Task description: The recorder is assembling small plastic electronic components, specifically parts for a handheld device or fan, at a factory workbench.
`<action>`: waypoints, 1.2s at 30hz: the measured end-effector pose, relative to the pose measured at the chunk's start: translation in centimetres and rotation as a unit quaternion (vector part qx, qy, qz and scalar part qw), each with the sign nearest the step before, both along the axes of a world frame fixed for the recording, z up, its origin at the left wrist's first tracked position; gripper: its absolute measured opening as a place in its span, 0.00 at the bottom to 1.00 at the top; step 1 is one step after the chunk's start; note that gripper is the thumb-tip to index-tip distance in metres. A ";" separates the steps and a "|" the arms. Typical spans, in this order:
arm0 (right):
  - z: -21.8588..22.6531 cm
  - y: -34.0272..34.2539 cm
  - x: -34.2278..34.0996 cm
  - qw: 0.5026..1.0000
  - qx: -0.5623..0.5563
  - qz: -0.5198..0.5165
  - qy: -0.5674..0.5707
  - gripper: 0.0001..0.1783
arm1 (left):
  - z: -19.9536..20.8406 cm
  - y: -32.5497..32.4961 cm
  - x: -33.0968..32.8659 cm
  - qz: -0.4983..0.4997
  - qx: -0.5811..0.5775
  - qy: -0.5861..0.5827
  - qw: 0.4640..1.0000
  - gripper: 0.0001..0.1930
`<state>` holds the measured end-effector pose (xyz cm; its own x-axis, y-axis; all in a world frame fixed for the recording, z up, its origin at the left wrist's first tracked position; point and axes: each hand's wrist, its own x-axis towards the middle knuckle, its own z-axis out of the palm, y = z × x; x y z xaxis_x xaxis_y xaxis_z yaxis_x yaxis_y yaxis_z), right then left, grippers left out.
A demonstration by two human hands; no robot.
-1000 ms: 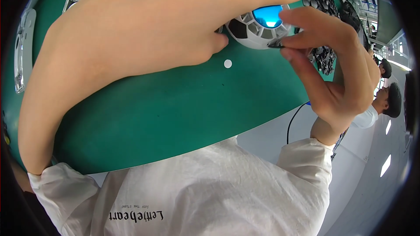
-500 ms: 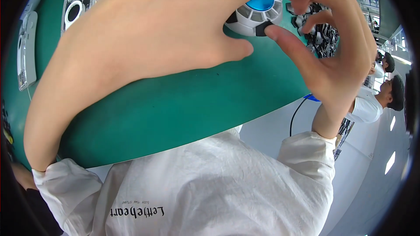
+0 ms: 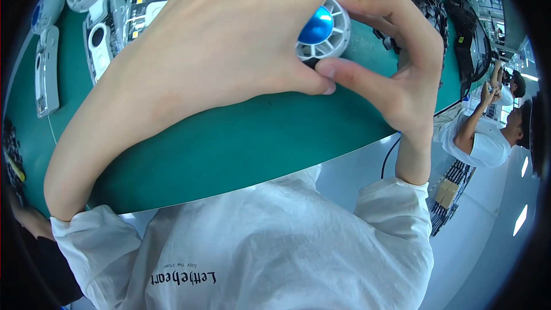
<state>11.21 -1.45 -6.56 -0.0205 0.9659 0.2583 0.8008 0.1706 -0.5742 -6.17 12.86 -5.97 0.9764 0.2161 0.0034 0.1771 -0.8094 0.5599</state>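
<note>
Between my hands is a round white spoked part [image 3: 342, 30] with a shiny blue disc [image 3: 317, 26] at its centre. A small dark piece [image 3: 311, 62] shows at its near rim. My left hand [image 3: 247, 40] reaches across from the left and covers the part's left side, its thumb along the near edge. My right hand [image 3: 407, 63] pinches the part from the right, thumb at the dark piece and forefinger at the far rim. Several left fingertips are cut off or hidden.
White handheld devices lie at the far left, one [image 3: 47, 72] near the edge, another [image 3: 99, 46] beside a clear-cased unit [image 3: 143, 11]. Small dark pieces [image 3: 422, 0] are heaped at the far right by a black tray [image 3: 470, 34]. The green table [image 3: 229, 143] curves before me. Two people sit at right.
Both hands and the round part have shifted left and slightly nearer in the view, and the part has turned. My right fingers have closed in on its rim.
</note>
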 end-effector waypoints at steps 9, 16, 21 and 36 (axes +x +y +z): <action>-0.7 -0.6 -1.0 0.998 0.046 0.035 0.012 0.31 | 0.2 -2.4 -0.3 0.050 0.057 -0.027 0.997 0.38; -1.0 -0.6 -0.8 0.992 0.086 0.078 -0.054 0.32 | -0.4 -3.0 -0.3 0.075 0.070 -0.044 0.994 0.38; -0.8 -1.3 2.8 0.994 0.112 0.015 0.010 0.28 | -1.7 -2.3 -1.3 0.020 0.264 -0.096 0.959 0.41; -1.8 -1.3 7.2 0.978 -0.034 -0.053 -0.198 0.15 | -4.9 -0.1 -2.3 -0.110 0.037 -0.114 0.987 0.47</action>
<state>18.46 -2.71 -8.34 -0.0057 0.9826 0.1856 0.9736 0.0478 -0.2232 -8.49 12.80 -10.91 0.9715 -0.0104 0.2370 -0.1318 -0.8545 0.5025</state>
